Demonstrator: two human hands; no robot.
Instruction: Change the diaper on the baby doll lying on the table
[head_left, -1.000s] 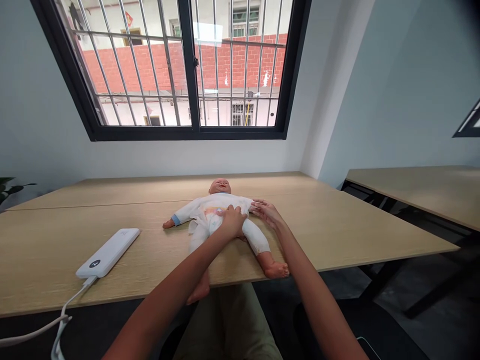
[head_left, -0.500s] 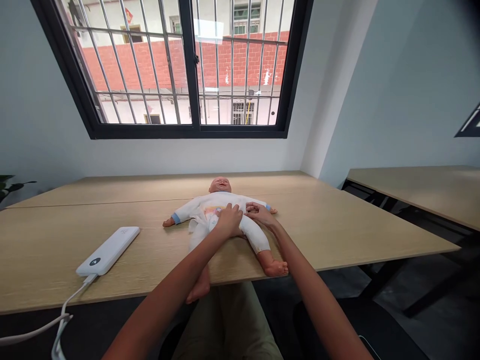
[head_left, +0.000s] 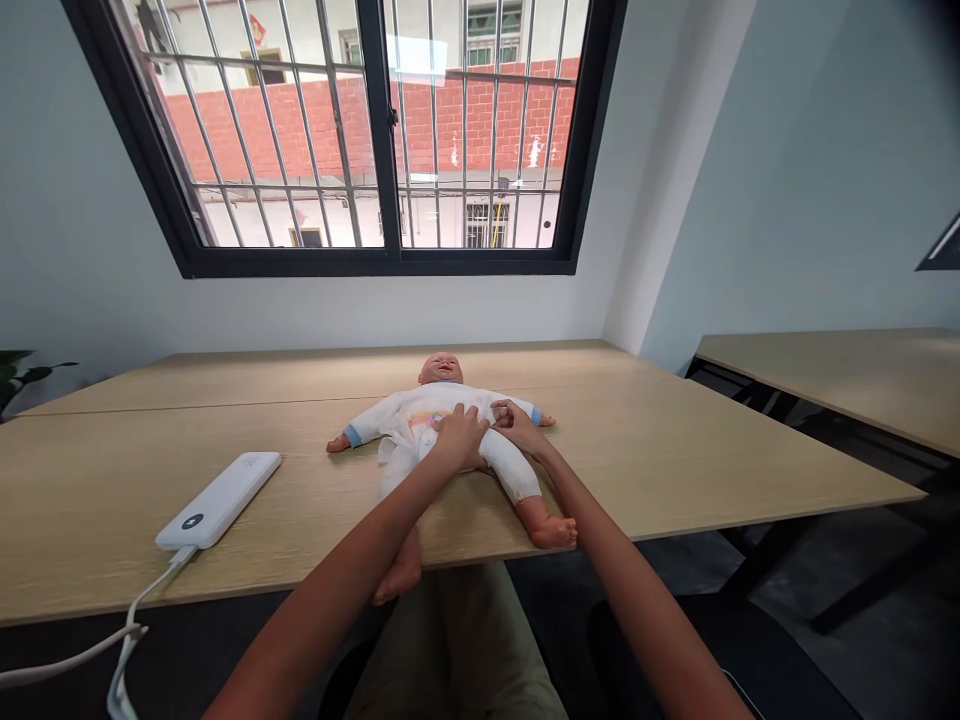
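On the doll (head_left: 450, 397), blurred orange print (head_left: 422, 420)

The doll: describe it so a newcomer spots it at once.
Under the barred window stands a pale table. On it lies the doll, face up, the person's left hand on its middle and right hand at its side. Unlike the white power bank to the left, it has a bald head and blue cuffs.

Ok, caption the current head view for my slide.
Left hand and right hand at the torso of a face-up doll on a table; power bank nearby.
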